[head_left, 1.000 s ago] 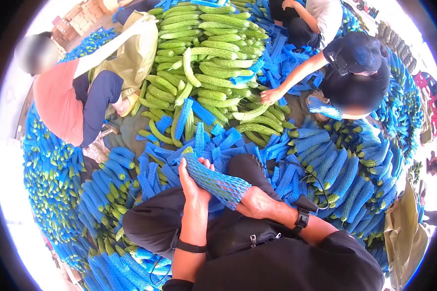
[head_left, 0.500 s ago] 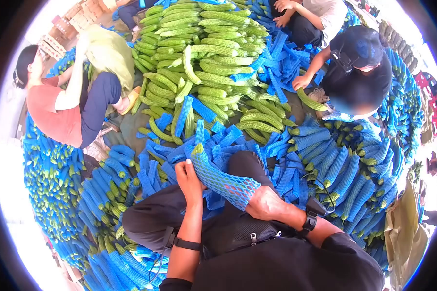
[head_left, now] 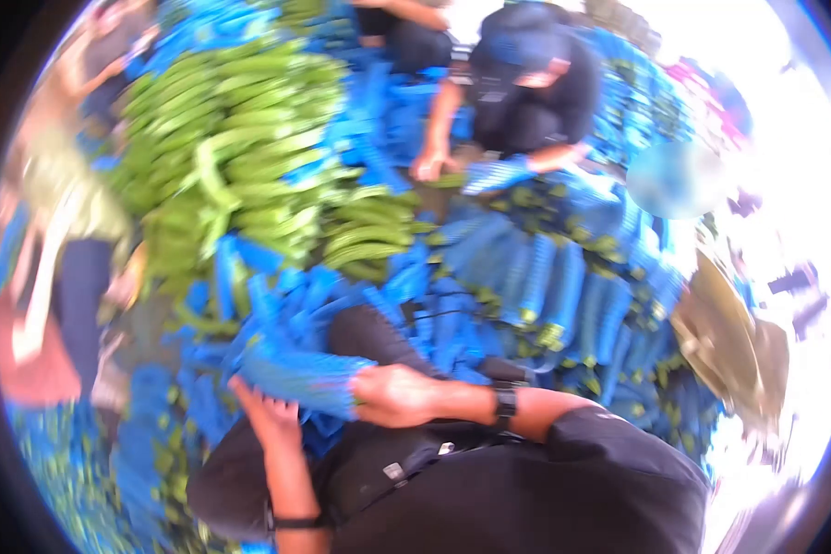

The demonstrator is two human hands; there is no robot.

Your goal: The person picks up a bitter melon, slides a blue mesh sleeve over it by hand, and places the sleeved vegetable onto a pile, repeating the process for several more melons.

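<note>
Head view, blurred: right hand (head_left: 392, 395) clamps one end of the long green gourd sleeved in blue foam netting (head_left: 297, 377) over the lap, while left hand (head_left: 268, 415) cups underneath it, steadying it above heaped blue net sleeves (head_left: 434, 323).

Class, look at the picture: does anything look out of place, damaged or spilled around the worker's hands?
Nothing stands out. Both hands, left and right, hold a blue-netted gourd; the picture is too blurred for finer damage.

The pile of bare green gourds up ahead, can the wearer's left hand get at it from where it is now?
Probably not without leaning. The left hand is at the netted gourd over the lap, and loose blue net sleeves lie between it and the green gourd pile.
</note>
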